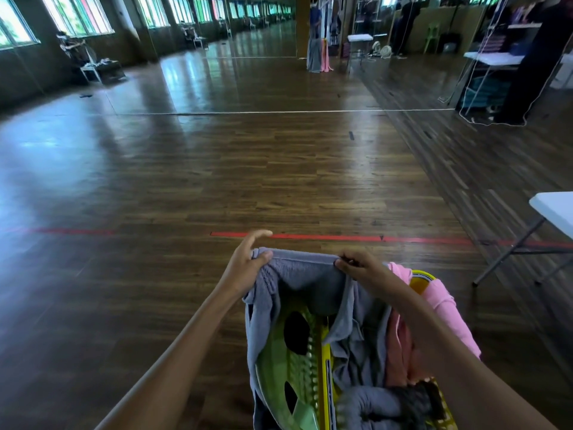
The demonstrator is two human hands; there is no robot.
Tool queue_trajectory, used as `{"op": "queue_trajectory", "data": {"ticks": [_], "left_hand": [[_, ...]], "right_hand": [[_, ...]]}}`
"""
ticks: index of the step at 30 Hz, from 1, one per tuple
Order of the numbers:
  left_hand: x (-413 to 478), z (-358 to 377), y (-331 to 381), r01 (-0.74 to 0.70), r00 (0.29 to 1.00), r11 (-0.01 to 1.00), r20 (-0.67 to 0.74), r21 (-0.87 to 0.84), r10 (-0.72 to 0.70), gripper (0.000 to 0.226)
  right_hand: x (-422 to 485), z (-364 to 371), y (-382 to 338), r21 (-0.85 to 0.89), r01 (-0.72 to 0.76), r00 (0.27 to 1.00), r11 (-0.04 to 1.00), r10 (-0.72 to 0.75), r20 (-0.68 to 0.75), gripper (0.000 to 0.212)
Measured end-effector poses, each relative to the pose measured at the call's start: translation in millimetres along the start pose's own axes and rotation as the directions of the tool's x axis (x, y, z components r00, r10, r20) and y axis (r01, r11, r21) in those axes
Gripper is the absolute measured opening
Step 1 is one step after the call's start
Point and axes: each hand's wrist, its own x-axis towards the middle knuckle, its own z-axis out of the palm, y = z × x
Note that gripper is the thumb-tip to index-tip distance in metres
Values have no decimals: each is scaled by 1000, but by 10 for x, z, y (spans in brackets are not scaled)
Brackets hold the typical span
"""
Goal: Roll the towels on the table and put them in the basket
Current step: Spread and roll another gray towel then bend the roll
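A grey towel (305, 274) is stretched between my two hands above a yellow-green basket (288, 361) at the bottom middle. My left hand (248, 262) pinches its left top corner and my right hand (359, 266) pinches its right top corner. The towel hangs down over the basket's left wall. Inside the basket lie more crumpled grey towels (369, 401) and a pink towel (443, 308) that drapes over the right rim. A white folding table (555, 209) shows only its corner at the right edge.
Dark wooden floor (248, 169) spreads ahead, crossed by a red tape line (341, 237). The white table's metal legs (508, 252) reach down at the right. Far off stand another table with stacked towels (496, 57), a person in black (533, 57) and chairs.
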Motion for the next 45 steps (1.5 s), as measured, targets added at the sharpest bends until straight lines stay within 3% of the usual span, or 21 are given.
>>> {"op": "queue_trajectory", "data": {"ticks": [4,8,11,14,18,23,27,30,33,37,40,43,45], "left_hand": [[14,123,87,28,996,997,86,-68,-22,37],[14,310,230,50,992,989,120,-138,-33,20],[-23,375,290,8,987,980,160,-198,24,22],[-39,353,233,-60,991,987,108,-151,77,7],[21,264,141,-59,997,998,51,-14,60,19],[31,82,148,-12,999,998,-33,-65,10,19],[27,-35,86,-11,996,998,-92,-54,5,26],[-9,0,111,2,998,999,-64,-49,-5,29],[-14,126,140,9,1000,999,-11,-43,-9,12],[-22,256,197,31,989,999,149,-39,-25,35],[-59,252,244,36,981,996,194,-76,-20,13],[-60,113,211,-6,995,999,99,-32,9,19],[-68,-47,172,-7,999,999,30,-43,9,21]], "right_hand": [[41,125,-194,221,-49,999,974,45,23,29],[72,240,-340,330,-46,997,943,22,77,28],[106,285,-383,369,-36,996,929,3,90,23],[142,303,-384,263,-19,997,965,-3,82,17],[183,288,-247,-3,33,998,999,-33,53,12],[134,274,2,-228,-19,993,974,-8,-120,24],[61,186,108,-107,-35,977,994,11,-214,36],[53,186,-66,25,15,985,1000,-10,-170,13],[78,218,-256,133,55,994,990,-42,-97,14],[118,256,-469,242,35,999,970,-42,20,18],[160,265,-542,248,41,999,968,-44,7,16],[205,263,-523,163,21,999,986,-29,42,10],[241,313,-476,93,-23,996,995,14,91,23]]}}
